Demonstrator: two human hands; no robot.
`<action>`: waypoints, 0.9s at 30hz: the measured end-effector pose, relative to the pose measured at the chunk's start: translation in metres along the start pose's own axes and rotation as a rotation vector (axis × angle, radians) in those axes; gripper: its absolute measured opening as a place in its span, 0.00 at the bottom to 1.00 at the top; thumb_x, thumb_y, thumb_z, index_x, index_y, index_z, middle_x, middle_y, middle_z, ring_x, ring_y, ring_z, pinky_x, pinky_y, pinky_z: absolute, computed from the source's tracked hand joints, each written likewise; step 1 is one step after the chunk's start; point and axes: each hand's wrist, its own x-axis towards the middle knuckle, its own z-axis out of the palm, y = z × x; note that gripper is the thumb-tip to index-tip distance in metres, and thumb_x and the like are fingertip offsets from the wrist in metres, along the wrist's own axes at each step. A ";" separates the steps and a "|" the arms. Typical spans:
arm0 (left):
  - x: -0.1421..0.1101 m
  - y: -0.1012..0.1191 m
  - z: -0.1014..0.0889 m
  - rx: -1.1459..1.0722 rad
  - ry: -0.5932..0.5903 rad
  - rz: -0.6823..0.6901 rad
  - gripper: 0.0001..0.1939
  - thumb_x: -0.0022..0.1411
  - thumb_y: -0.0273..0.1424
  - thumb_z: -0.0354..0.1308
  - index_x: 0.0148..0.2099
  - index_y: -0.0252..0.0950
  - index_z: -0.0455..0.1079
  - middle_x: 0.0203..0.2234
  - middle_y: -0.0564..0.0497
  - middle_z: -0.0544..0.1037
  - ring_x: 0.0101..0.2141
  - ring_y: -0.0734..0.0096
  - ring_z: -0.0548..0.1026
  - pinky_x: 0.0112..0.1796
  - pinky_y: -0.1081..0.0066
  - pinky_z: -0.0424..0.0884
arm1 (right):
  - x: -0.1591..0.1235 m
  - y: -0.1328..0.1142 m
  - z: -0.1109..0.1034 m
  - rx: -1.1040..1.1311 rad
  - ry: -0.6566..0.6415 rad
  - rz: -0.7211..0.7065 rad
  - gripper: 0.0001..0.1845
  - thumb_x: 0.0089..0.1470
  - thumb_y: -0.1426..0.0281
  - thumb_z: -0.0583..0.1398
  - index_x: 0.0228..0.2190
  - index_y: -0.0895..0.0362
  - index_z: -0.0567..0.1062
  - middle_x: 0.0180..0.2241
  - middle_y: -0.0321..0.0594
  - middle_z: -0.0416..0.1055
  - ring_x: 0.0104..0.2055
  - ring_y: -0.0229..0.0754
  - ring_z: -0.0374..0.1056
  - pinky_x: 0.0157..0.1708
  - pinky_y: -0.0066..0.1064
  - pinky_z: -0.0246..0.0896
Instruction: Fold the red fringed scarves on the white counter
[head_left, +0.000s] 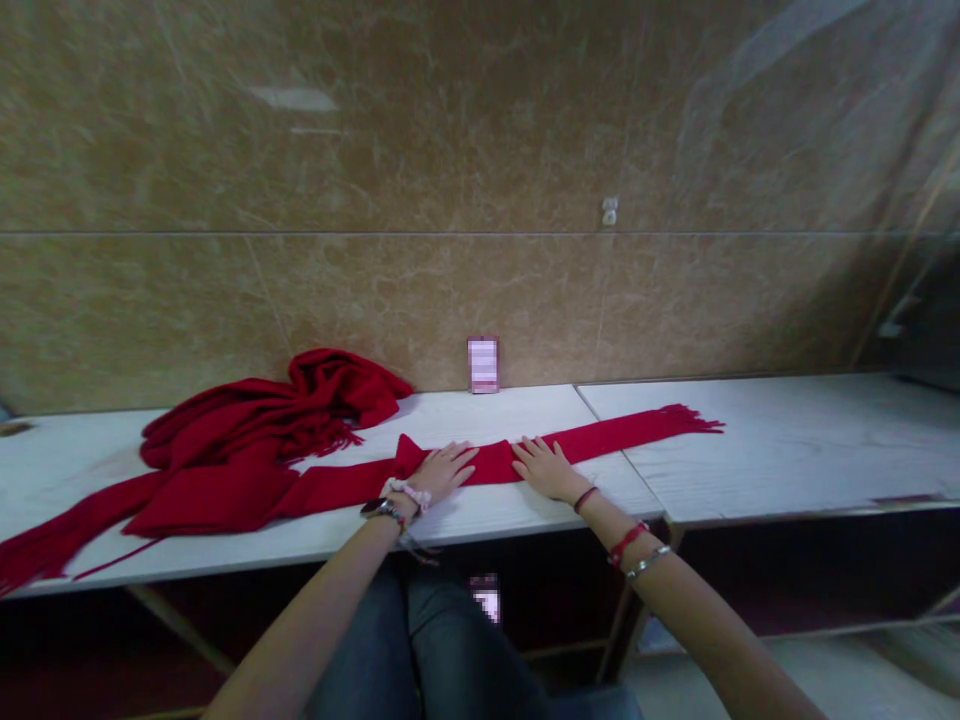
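Note:
A long red scarf stretches across the white table, its fringed end pointing right. My left hand lies flat on the scarf, fingers spread, beside a small raised fold of the cloth. Farther right, my right hand also presses flat on it with fingers apart. Neither hand grasps anything. To the left, the scarf runs up to a folded part and a heap of red fabric, with another fringed end hanging at the table's front left edge. Where one piece ends and another begins in the heap, I cannot tell.
A phone leans upright against the brown marbled wall behind the scarf. The white table has a seam right of centre, and dark open space lies beneath it. A wall fixture sits above. A dark object stands at far right.

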 end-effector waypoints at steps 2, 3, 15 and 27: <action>-0.012 -0.018 0.004 0.027 -0.017 -0.039 0.23 0.65 0.32 0.39 0.61 0.35 0.52 0.59 0.44 0.54 0.59 0.64 0.52 0.55 0.61 0.52 | 0.000 0.000 -0.001 0.020 -0.002 -0.024 0.26 0.60 0.61 0.42 0.57 0.57 0.55 0.60 0.50 0.49 0.61 0.51 0.43 0.54 0.52 0.42; -0.020 -0.029 0.005 0.041 -0.016 -0.049 0.23 0.65 0.32 0.38 0.61 0.35 0.51 0.59 0.44 0.54 0.58 0.64 0.52 0.55 0.62 0.52 | -0.001 0.002 -0.002 0.026 -0.004 -0.031 0.26 0.60 0.61 0.42 0.57 0.57 0.55 0.60 0.49 0.49 0.61 0.51 0.43 0.54 0.52 0.42; -0.009 -0.025 -0.027 0.290 -0.008 -0.182 0.17 0.57 0.22 0.45 0.44 0.32 0.71 0.56 0.41 0.60 0.56 0.53 0.56 0.52 0.50 0.53 | -0.009 0.048 -0.009 0.003 -0.040 0.153 0.26 0.60 0.61 0.43 0.57 0.57 0.54 0.60 0.51 0.47 0.61 0.55 0.41 0.53 0.57 0.40; 0.030 -0.008 0.020 0.012 0.057 0.016 0.23 0.64 0.33 0.38 0.61 0.39 0.53 0.59 0.47 0.56 0.57 0.64 0.55 0.53 0.62 0.54 | -0.016 0.068 -0.008 -0.022 0.009 0.202 0.27 0.59 0.59 0.43 0.57 0.56 0.56 0.59 0.51 0.49 0.61 0.53 0.44 0.54 0.49 0.42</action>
